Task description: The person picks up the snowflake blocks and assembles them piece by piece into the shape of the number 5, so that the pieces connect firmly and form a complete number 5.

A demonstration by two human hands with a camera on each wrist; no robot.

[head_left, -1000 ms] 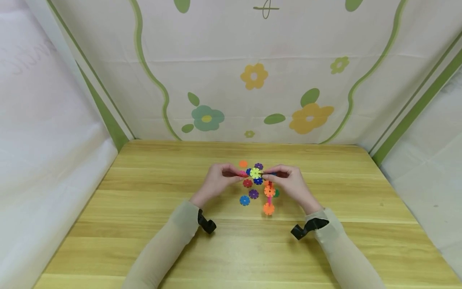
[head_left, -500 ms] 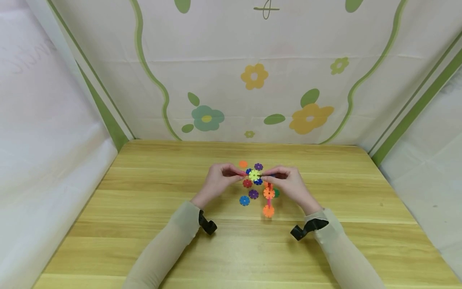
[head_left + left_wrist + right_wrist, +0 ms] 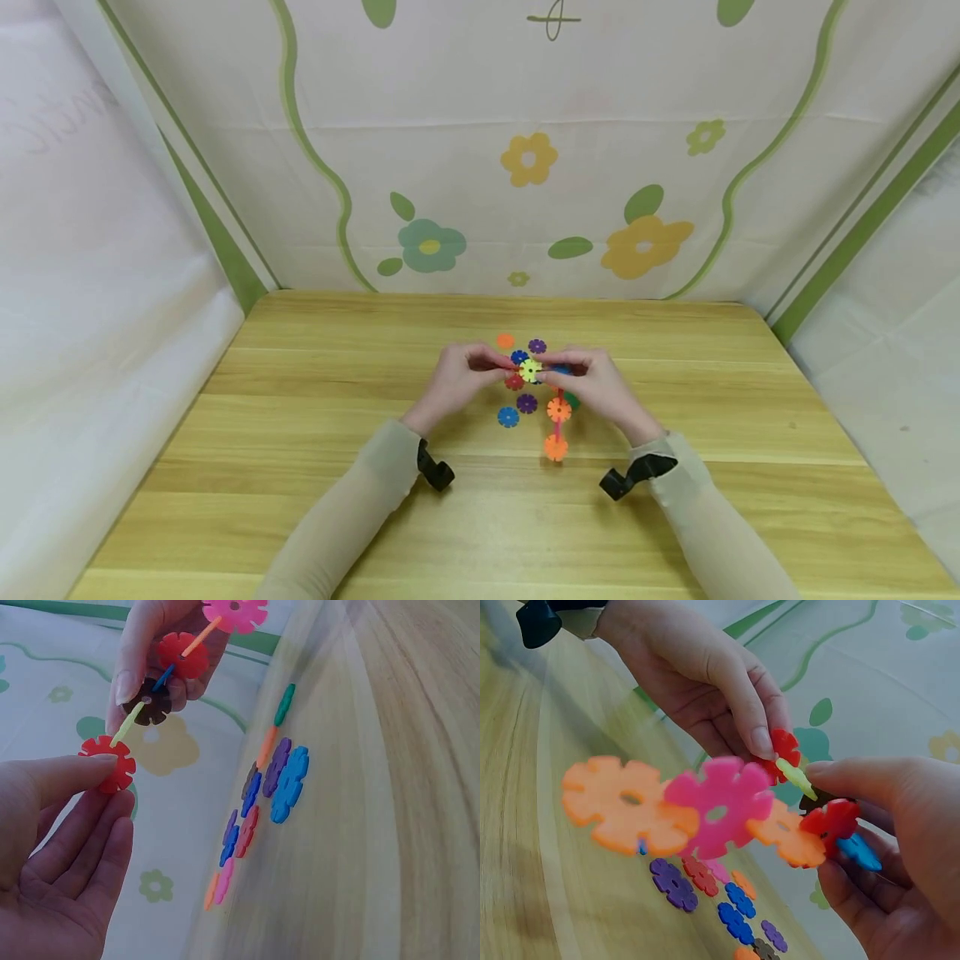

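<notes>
Between opposing fingers (image 3: 109,844), yellow disc (image 3: 796,778), touching red disc (image 3: 118,774)

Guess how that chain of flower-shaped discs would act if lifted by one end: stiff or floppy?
Probably fairly stiff: in the left wrist view, the chain runs nearly straight past the right hand. It looks light, its discs being thin. It might come apart if tugged, as the discs seem joined only at their notched edges.
</notes>
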